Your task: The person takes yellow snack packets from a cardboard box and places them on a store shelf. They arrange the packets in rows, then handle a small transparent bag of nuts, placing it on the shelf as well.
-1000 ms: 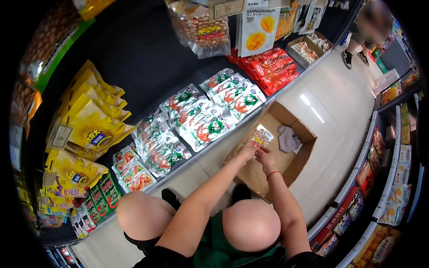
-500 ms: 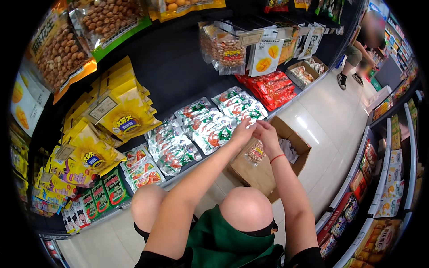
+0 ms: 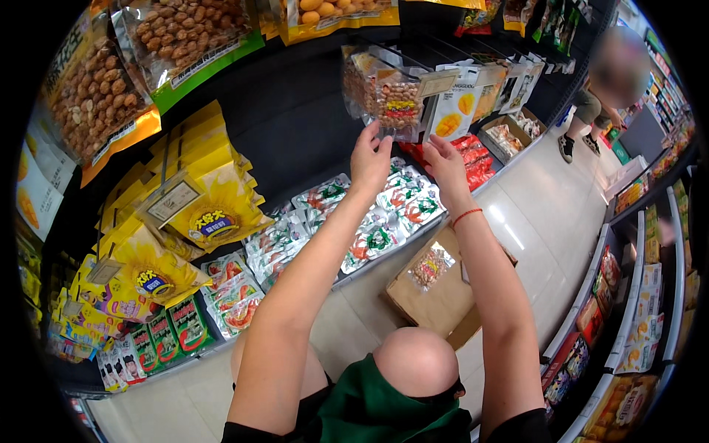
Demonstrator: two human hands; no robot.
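Observation:
My left hand is raised to the lower edge of a clear bag of peanuts hanging from a shelf hook. Its fingers are apart; whether they touch the bag is unclear. Just to the right, my right hand is lifted with loosely curved, parted fingers, below a white mango pouch. Neither hand visibly holds anything. Under my right forearm stands an open cardboard box on the floor, with another clear bag of peanuts lying on its flap.
Silver pouches and red packets cover the low shelf ahead. Yellow snack bags hang at the left. A second shelf stands at the right. Farther down the aisle is a person.
Both hands have come up and forward, from together above the box to apart beside the hanging peanut bags. My view has shifted slightly.

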